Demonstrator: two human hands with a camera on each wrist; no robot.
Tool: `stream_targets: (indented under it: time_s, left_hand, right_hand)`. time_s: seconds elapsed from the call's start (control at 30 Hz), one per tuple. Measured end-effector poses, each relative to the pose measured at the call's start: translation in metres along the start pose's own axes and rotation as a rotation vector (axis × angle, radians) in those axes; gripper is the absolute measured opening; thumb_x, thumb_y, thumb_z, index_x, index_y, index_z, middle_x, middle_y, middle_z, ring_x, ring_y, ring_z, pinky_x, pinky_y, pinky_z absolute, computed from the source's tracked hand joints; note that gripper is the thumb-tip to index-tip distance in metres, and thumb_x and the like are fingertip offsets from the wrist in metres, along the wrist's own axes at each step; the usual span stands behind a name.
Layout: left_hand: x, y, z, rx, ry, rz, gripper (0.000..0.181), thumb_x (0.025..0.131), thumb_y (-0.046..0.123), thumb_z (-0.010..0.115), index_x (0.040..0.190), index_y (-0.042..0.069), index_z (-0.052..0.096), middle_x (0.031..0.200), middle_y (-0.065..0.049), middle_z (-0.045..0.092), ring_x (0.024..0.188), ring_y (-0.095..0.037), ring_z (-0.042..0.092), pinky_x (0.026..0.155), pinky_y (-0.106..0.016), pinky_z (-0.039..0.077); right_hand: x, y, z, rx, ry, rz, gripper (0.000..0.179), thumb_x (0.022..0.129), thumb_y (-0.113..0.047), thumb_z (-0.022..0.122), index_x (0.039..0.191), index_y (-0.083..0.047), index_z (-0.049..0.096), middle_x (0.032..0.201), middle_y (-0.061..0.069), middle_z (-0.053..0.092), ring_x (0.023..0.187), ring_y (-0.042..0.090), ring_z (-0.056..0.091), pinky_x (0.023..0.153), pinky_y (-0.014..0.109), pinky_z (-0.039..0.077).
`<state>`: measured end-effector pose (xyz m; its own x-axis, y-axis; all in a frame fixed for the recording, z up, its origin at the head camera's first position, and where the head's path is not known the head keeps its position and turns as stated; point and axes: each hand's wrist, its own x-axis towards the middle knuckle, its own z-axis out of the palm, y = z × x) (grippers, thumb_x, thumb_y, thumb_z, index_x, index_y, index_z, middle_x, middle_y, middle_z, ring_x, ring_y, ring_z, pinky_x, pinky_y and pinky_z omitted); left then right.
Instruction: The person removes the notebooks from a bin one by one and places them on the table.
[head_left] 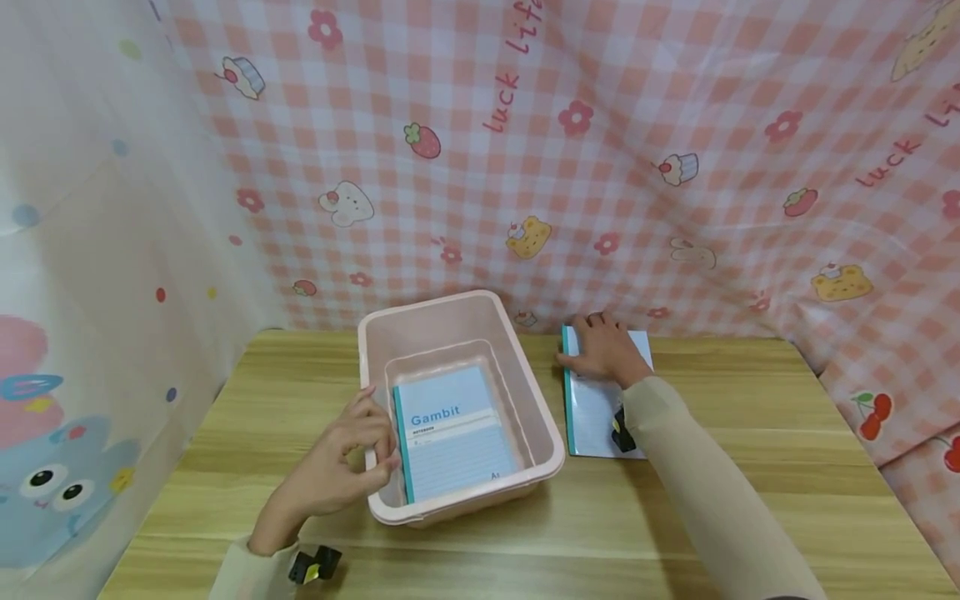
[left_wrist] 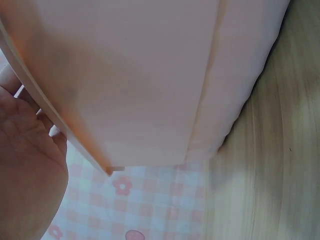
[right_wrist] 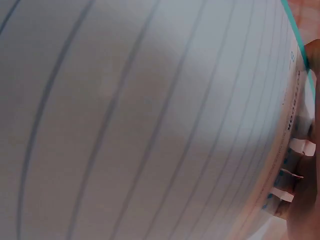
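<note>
A pale pink plastic bin (head_left: 536,404) stands on the table with a notebook (head_left: 457,442) lying flat inside; it has a light blue cover, a teal spine and the word Gambit. My left hand (head_left: 348,454) holds the bin's left rim, its fingers over the edge, and in the left wrist view the palm (left_wrist: 30,160) is beside the rim. To the right of the bin lies a second notebook (head_left: 592,417) with the same teal spine. My right hand (head_left: 603,350) rests across its upper part, fingers spread towards the far edge and thumb by the spine.
The wooden table (head_left: 750,467) ends at a pink checked curtain (head_left: 465,192) behind the bin. A white patterned curtain (head_left: 112,250) hangs along the left side. Small black devices (head_left: 315,567) are strapped to both sleeves.
</note>
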<state>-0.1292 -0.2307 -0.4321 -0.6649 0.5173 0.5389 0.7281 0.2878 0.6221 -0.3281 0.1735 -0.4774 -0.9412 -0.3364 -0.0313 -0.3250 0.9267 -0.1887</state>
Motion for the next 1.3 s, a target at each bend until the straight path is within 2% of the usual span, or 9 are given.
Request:
stream_targets:
  time_s: [0.2,0.43,0.53,0.7,1.0,1.17,1.3]
  left_hand:
    - [0.000,-0.001,0.000,0.006,-0.003,0.010,0.038,0.075,-0.009,0.068,0.069,0.024,0.051,0.076,0.012,0.059,0.090,-0.009,0.052,0.133,-0.040,0.010]
    - [0.000,-0.001,0.001,0.000,0.001,-0.002,0.037,0.074,-0.007,0.069,0.068,0.025,0.051,0.075,0.013,0.058,0.091,-0.009,0.052,0.133,-0.037,0.010]
    - [0.000,-0.001,0.001,0.012,0.009,0.016,0.037,0.074,-0.007,0.069,0.069,0.025,0.052,0.076,0.014,0.058,0.091,-0.009,0.052,0.133,-0.040,0.011]
    - [-0.001,-0.002,0.001,0.028,0.011,0.013,0.037,0.073,-0.006,0.070,0.070,0.025,0.051,0.077,0.016,0.057,0.091,-0.007,0.052,0.133,-0.034,0.010]
    - [0.001,-0.001,0.001,0.021,0.013,0.032,0.037,0.073,-0.006,0.069,0.070,0.025,0.051,0.077,0.016,0.057,0.089,-0.008,0.052,0.132,-0.034,0.011]
    - [0.000,0.000,0.000,0.024,0.006,0.011,0.037,0.073,-0.007,0.070,0.070,0.025,0.051,0.077,0.015,0.057,0.092,-0.008,0.052,0.132,-0.033,0.011]
    - [-0.002,0.000,0.001,0.028,0.001,-0.010,0.038,0.073,-0.007,0.070,0.069,0.025,0.051,0.077,0.015,0.057,0.093,-0.007,0.052,0.132,-0.033,0.010]
  right_hand:
    - [-0.002,0.000,0.005,0.005,-0.050,-0.037,0.083,0.089,-0.067,0.060,0.143,-0.006,0.047,0.140,0.025,0.050,0.134,0.045,0.042,0.116,0.063,0.035]
    - [-0.006,0.002,0.003,0.065,-0.013,-0.067,0.070,0.091,-0.063,0.062,0.133,-0.009,0.053,0.136,0.022,0.052,0.133,0.043,0.042,0.114,0.061,0.039]
    - [-0.009,0.003,0.002,0.075,0.001,-0.081,0.069,0.092,-0.062,0.061,0.136,-0.009,0.052,0.139,0.022,0.052,0.135,0.043,0.040,0.116,0.063,0.036]
    - [-0.012,0.005,0.001,0.075,0.008,-0.099,0.069,0.095,-0.064,0.054,0.143,-0.014,0.049,0.146,0.020,0.049,0.139,0.042,0.037,0.118,0.066,0.031]
    - [-0.027,-0.007,-0.012,0.110,-0.018,-0.076,0.076,0.098,-0.069,0.043,0.155,-0.019,0.038,0.158,0.017,0.040,0.149,0.042,0.029,0.120,0.071,0.021]
    - [-0.033,-0.017,-0.021,0.096,-0.038,-0.098,0.083,0.095,-0.078,0.034,0.161,-0.027,0.029,0.164,0.012,0.033,0.152,0.042,0.024,0.120,0.072,0.019]
    - [-0.037,-0.026,-0.028,0.087,-0.029,-0.112,0.085,0.094,-0.080,0.034,0.162,-0.029,0.027,0.166,0.011,0.030,0.153,0.041,0.023,0.120,0.071,0.020]
